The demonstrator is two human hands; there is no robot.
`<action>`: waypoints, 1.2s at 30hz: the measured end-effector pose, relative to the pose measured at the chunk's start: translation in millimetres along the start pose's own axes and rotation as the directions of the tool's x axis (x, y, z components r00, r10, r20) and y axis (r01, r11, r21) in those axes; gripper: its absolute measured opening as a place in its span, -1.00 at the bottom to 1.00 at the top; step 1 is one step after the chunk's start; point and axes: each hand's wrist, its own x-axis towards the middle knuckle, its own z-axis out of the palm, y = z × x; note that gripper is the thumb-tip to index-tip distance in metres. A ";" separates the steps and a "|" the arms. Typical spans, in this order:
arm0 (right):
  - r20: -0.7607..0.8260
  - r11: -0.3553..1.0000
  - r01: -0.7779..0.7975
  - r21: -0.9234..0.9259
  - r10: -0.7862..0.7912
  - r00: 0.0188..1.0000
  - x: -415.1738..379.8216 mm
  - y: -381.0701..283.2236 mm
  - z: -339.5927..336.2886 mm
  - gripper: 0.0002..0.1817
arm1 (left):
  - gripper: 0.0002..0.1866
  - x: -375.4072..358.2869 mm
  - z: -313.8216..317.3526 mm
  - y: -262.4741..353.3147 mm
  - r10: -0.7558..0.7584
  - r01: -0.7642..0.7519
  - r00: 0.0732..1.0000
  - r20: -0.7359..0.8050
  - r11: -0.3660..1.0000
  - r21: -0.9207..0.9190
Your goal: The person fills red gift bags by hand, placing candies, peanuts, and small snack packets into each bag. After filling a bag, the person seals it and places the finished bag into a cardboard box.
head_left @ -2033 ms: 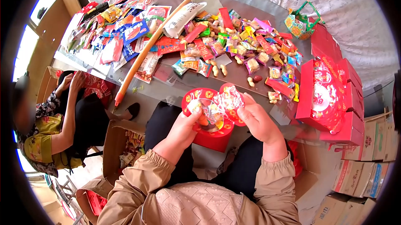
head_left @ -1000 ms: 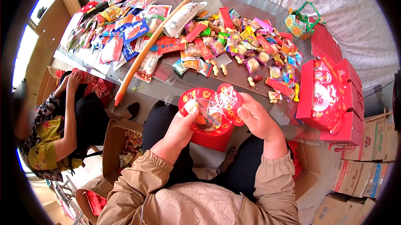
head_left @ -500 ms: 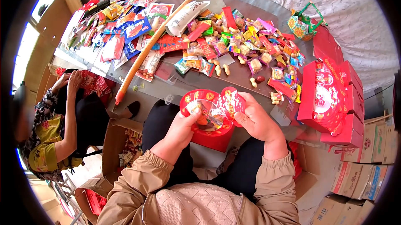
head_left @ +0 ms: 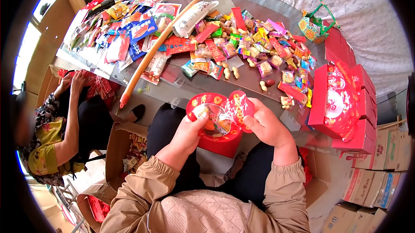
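Both my hands hold a small red gift bag [head_left: 218, 109] with gold patterns and a clear window, just above my lap. My left hand [head_left: 189, 132] grips its left side, thumb on the front. Snacks show through the window. My right hand [head_left: 266, 125] pinches the bag's right flap. Under the bag sits a red box [head_left: 220, 144] on my knees. Beyond it a pile of wrapped candies and peanuts [head_left: 250, 47] covers the glass table [head_left: 259, 83].
A stack of red gift boxes [head_left: 341, 103] stands at the table's right. A long orange stick [head_left: 158, 47] lies diagonally across snack packets [head_left: 125, 29]. Another person [head_left: 56, 129] sits at the left, handling red packaging. Cardboard boxes [head_left: 376, 181] stand at the lower right, another [head_left: 123, 151] by my left knee.
My right hand has folded the bag's right flap a little inward and lower. The person at the left has raised their hands slightly with the red packaging.
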 end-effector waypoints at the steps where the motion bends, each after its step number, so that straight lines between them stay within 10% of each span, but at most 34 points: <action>1: -0.004 1.000 0.014 -0.015 -0.014 1.000 -0.1 2.7 0.2 -0.54 | -0.83 -0.4 -2.6 -0.1 -0.005 0.005 1.000 0.006 1.000 0.007; 13: -0.105 0.994 0.105 -0.016 -0.107 0.989 -5.0 21.5 -4.4 -0.58 | -0.81 2.2 -6.0 -3.7 0.008 -0.008 1.000 0.015 1.000 0.000; 22: -0.434 0.962 -0.095 0.257 0.203 0.878 -0.9 29.1 -14.2 -0.66 | -0.80 -1.9 -9.4 -1.7 -0.010 0.006 0.997 0.075 0.998 0.057; 26: -0.133 0.946 -0.053 -0.319 0.010 0.991 5.0 50.6 -7.2 -0.78 | -0.79 -3.4 -8.5 -1.9 -0.039 0.031 0.997 0.071 0.993 0.112; 36: -0.142 0.912 -0.111 -0.396 0.058 0.988 8.5 54.6 -0.2 -0.81 | -0.75 -6.9 -3.4 1.3 -0.051 0.044 0.997 0.062 0.993 0.110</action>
